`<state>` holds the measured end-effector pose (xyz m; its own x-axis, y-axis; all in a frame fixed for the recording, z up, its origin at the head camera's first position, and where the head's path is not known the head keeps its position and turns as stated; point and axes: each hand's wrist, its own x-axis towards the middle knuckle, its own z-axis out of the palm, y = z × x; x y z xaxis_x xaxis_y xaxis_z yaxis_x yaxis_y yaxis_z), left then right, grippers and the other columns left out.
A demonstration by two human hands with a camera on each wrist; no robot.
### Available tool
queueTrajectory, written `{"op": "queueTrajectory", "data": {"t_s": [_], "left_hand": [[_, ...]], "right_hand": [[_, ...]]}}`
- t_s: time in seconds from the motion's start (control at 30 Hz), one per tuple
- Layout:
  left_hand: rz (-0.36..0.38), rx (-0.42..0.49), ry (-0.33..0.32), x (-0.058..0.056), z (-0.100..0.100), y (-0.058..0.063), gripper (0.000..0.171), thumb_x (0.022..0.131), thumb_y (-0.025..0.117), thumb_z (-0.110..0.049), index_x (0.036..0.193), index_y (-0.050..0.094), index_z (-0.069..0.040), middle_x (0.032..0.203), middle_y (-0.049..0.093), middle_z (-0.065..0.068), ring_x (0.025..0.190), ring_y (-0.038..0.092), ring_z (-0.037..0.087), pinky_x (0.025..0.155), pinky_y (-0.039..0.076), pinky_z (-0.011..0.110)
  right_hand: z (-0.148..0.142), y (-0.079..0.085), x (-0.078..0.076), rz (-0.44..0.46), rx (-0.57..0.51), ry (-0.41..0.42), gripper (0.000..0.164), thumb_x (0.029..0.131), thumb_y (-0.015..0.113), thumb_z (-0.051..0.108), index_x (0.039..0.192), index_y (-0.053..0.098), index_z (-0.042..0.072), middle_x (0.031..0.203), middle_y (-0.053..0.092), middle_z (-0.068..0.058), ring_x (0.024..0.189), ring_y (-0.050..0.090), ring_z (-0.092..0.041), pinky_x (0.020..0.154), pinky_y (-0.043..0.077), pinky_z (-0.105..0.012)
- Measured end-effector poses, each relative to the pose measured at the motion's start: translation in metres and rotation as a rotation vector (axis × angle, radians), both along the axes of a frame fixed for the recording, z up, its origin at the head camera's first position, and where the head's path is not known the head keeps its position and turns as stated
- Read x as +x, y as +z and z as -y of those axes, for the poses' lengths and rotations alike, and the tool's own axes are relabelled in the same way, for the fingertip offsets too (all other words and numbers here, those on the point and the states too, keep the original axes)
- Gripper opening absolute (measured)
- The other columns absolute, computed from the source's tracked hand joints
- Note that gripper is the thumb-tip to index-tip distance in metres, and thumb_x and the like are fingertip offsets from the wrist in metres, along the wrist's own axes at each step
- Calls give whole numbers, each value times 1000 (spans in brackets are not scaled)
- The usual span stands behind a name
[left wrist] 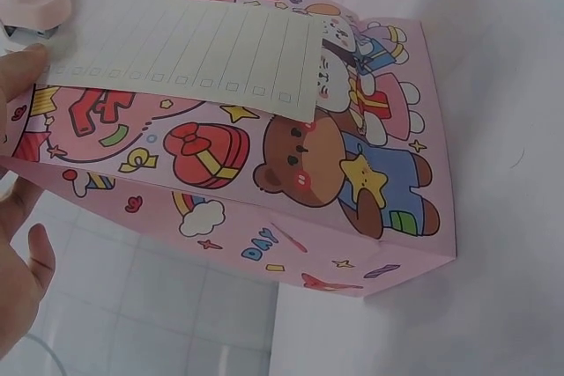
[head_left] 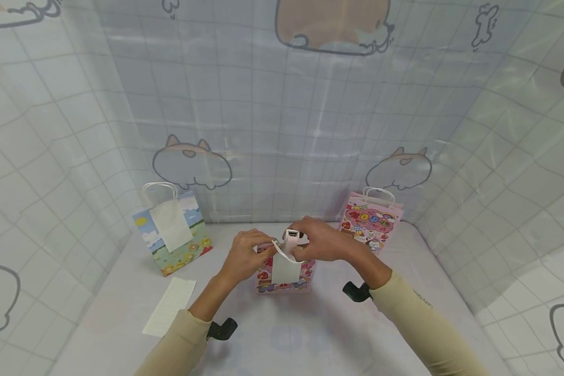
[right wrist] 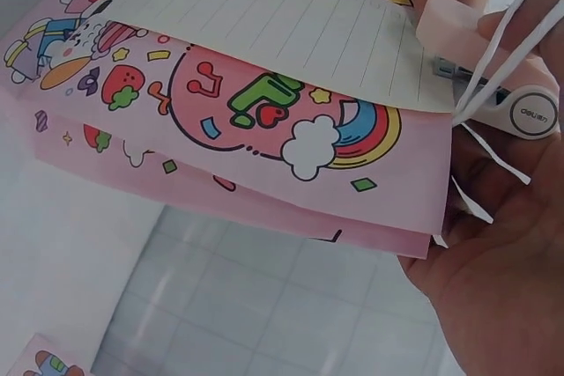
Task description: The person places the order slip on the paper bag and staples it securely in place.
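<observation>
At the middle bag (head_left: 307, 272), both hands (head_left: 250, 256) (head_left: 326, 240) angle inward.

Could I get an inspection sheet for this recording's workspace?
Surface: pale, faintly patterned tabletop.
Job's things: pink cartoon-print paper bag; white ruled paper sheet on its front; pale pink stapler by its top edge.
Clutter: blue-green landscape-print paper bag with pale paper note, left; loose white paper sheet nearby; second pink cartoon-print bag, right.
Hands: left hand pinches at the central bag's top; right hand grips the stapler.
Cables: nothing seen.
Surroundings: white grid-patterned sheeting with cartoon-dog drawings.
</observation>
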<state>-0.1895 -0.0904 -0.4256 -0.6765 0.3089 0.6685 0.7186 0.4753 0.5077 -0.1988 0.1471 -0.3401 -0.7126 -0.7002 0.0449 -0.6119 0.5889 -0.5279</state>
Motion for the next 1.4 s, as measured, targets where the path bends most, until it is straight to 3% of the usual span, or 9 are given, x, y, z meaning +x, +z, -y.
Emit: {"op": "queueTrajectory", "data": {"t_s": [0.17, 0.5, 0.77, 1.07, 1.4], "left_hand": [[21, -6, 0, 0, 0, 1, 12, 84, 83, -22, 94, 82, -16, 87, 76, -7, 84, 67, 9, 82, 46, 43], [41, -29, -14, -1, 2, 2, 12, 84, 83, -21, 95, 82, -17, 88, 76, -8, 85, 66, 9, 81, 44, 41], [46, -28, -34, -1, 2, 3, 11, 85, 82, -18, 95, 81, -16, 89, 76, -9, 86, 66, 9, 82, 44, 41], [6, -128, 36, 1, 2, 6, 21, 77, 89, -26, 96, 80, -21, 89, 75, -10, 91, 60, 10, 85, 33, 46], [23, -150, 44, 0, 0, 10, 23, 78, 88, -23, 100, 80, -21, 93, 76, -9, 93, 60, 11, 87, 33, 46]], "right_hand": [[2, -1, 1, -24, 9, -4, 29, 85, 71, 29, 113, 70, 24, 102, 65, 14, 96, 56, -15, 77, 50, -32], [4, 0, 1, -26, 29, -25, 33, 83, 71, 31, 114, 70, 20, 102, 65, 10, 102, 59, -26, 78, 51, -33], [4, 1, 2, -29, 32, -31, 32, 83, 71, 31, 113, 69, 22, 101, 65, 11, 100, 59, -23, 77, 51, -32], [3, -2, 3, -50, 38, -26, 32, 85, 70, 33, 115, 69, 21, 105, 66, 11, 99, 58, -18, 78, 51, -30], [2, -4, 2, -44, 21, -35, 34, 84, 70, 32, 116, 69, 20, 105, 65, 10, 98, 57, -15, 78, 52, -29]]}}
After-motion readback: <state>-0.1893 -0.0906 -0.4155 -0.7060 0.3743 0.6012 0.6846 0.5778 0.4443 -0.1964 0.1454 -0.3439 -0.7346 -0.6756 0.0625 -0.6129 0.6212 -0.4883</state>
